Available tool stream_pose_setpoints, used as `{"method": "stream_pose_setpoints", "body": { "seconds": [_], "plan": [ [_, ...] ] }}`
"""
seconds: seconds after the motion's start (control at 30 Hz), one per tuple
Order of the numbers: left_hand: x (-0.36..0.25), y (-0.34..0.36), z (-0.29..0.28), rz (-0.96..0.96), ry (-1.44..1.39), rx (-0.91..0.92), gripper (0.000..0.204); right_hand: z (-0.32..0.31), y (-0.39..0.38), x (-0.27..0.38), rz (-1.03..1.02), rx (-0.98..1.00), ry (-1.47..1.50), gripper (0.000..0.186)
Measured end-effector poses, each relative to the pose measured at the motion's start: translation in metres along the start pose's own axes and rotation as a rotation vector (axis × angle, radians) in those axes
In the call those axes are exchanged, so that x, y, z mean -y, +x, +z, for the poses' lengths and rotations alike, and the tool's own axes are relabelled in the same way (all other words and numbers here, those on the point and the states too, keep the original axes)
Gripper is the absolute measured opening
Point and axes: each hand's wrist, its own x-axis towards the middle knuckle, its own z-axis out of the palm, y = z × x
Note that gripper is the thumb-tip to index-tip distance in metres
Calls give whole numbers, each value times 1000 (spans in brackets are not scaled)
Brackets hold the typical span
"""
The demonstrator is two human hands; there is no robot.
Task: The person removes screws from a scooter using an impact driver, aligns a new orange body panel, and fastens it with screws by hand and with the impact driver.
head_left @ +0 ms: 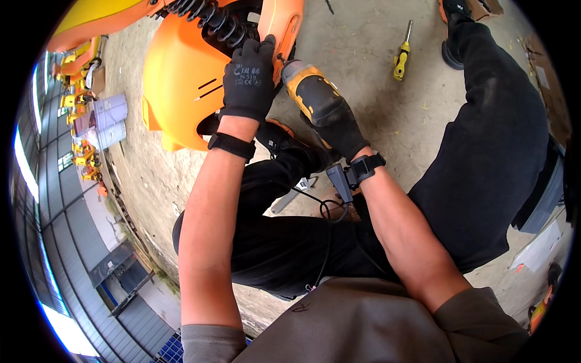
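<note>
The black-gloved left hand (249,78) lies with its fingers against a smooth, elongated orange plastic panel (281,23); whether it pinches anything cannot be told. The right hand (346,132) wraps around a pistol-shaped yellow-and-black power driver (311,91), nose toward the panel's lower end. Nearby are a coiled black shock absorber (212,21) and a rounded, slotted orange shell (175,75). A slim-shafted screwdriver (401,59) lies on rough concrete floor (363,33).

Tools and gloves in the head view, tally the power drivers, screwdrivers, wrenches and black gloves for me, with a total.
Power driver: 1
Screwdriver: 1
Wrench: 1
Black gloves: 2
Total: 5
</note>
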Motion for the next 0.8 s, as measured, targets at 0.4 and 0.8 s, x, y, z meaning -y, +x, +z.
{"method": "stream_pose_setpoints", "body": {
  "seconds": [0.4, 0.8],
  "plan": [
    [3, 0, 8, 59, 60, -79, 46, -28, 9, -30, 190, 48, 406, 46],
    [5, 0, 9, 47, 86, -62, 44, 11, -7, -49, -66, -10, 124, 48]
  ]
}}
